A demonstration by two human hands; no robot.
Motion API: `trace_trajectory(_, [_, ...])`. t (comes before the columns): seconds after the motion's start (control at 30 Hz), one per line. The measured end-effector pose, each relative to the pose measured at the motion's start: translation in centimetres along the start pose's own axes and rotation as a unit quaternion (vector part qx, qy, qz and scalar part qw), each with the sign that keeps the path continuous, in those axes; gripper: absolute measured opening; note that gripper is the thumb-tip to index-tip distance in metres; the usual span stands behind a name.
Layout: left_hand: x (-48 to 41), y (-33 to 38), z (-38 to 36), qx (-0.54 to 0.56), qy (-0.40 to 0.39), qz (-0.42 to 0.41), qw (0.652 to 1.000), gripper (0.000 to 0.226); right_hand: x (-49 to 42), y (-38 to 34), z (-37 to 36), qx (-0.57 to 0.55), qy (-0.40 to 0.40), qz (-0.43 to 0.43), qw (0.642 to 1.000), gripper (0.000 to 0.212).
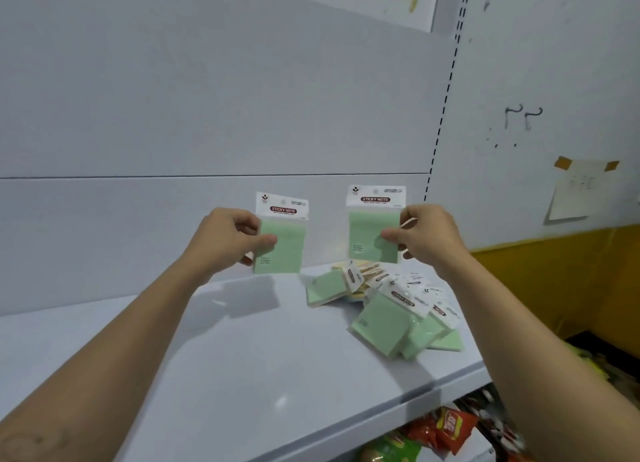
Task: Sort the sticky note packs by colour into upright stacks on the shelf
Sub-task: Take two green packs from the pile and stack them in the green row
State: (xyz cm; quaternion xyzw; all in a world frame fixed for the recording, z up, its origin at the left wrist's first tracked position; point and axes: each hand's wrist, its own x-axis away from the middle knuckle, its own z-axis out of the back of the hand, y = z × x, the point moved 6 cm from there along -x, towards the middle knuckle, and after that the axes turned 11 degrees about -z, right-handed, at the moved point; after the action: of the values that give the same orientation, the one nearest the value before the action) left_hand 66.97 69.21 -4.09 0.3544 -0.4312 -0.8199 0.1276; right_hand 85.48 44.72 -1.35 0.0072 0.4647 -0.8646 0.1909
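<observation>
My left hand [227,238] pinches a green sticky note pack [285,245] by its left edge and holds it upright above the white shelf [242,350]. My right hand [427,234] pinches a second green sticky note pack [369,233] by its right edge, also upright in the air. Both packs have white header cards that read STICKY NOTE. A loose pile of packs [388,305] lies on the shelf at the right, mostly green. Pale yellow packs [367,271] show at the back of the pile.
The shelf's back panel [207,115] rises behind my hands. A slotted upright [446,90] and a wall with a taped paper [575,191] stand at the right. Snack bags [446,427] sit on the level below the shelf edge.
</observation>
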Motion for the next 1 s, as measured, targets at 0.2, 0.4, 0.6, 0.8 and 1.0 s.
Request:
trace_trajectory(0.2, [1.1, -0.4, 4.1, -0.033, 0.041, 0.018, 0.998, 0.017, -1.0, -2.3, -3.1, -0.018, -0.039, 0.034, 0.999, 0.018])
trace_trajectory(0.4, [2.8, -2.0, 7.6, -0.080, 0.081, 0.052, 0.992, 0.018, -2.1, -3.6, -8.0, -0.002, -0.064, 0.071, 0.995, 0.017])
trace_trajectory(0.6, [5.2, -3.5, 11.2, -0.114, 0.107, 0.072, 0.985, 0.015, -0.7, -5.5, -13.1, -0.019, -0.101, 0.093, 0.990, 0.016])
trace_trajectory(0.8, [9.1, -3.6, 17.0, -0.146, 0.137, 0.072, 0.977, 0.016, 3.8, -9.6, -16.7, -0.050, -0.141, 0.119, 0.982, 0.012])
trace_trajectory(1.0, [16.1, -3.3, 25.1, -0.163, 0.195, 0.092, 0.963, 0.014, 11.3, -15.6, -21.7, -0.070, -0.198, 0.154, 0.966, 0.011])
